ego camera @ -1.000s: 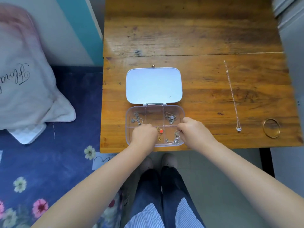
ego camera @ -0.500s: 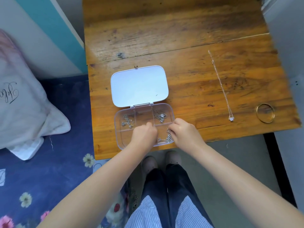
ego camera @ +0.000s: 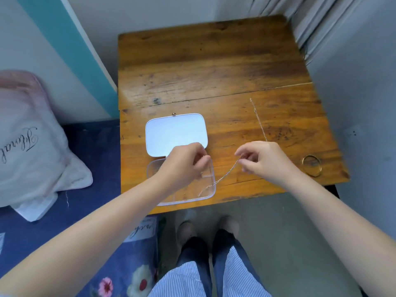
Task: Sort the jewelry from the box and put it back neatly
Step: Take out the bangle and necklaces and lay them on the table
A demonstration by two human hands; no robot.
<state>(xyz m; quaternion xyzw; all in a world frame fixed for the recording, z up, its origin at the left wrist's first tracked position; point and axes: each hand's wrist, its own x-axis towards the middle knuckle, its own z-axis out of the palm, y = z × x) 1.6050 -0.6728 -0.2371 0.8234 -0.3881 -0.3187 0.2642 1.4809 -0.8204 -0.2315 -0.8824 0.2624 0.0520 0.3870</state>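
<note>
A clear compartment box (ego camera: pixel 209 195) lies open near the front edge of the wooden table (ego camera: pixel 203 71), its white lid (ego camera: pixel 175 133) folded back flat. My left hand (ego camera: pixel 184 163) hovers over the box, fingers pinched on one end of a thin silver chain (ego camera: pixel 225 175). My right hand (ego camera: pixel 263 161) pinches the other end to the right of the box. The chain sags between them and its low part hangs into the box's right front compartment. Most of the box's contents are hidden under my left hand.
A long thin necklace (ego camera: pixel 258 118) lies stretched out on the table behind my right hand. A gold bangle (ego camera: pixel 311 165) rests near the right front corner. A pillow (ego camera: pixel 27 142) lies on the blue floral bedding (ego camera: pixel 90 211) to the left. Curtains hang at the back right.
Both hands have risen out of the box and moved apart, drawing a silver chain up between them. The camera has pulled back, so the whole table shows.
</note>
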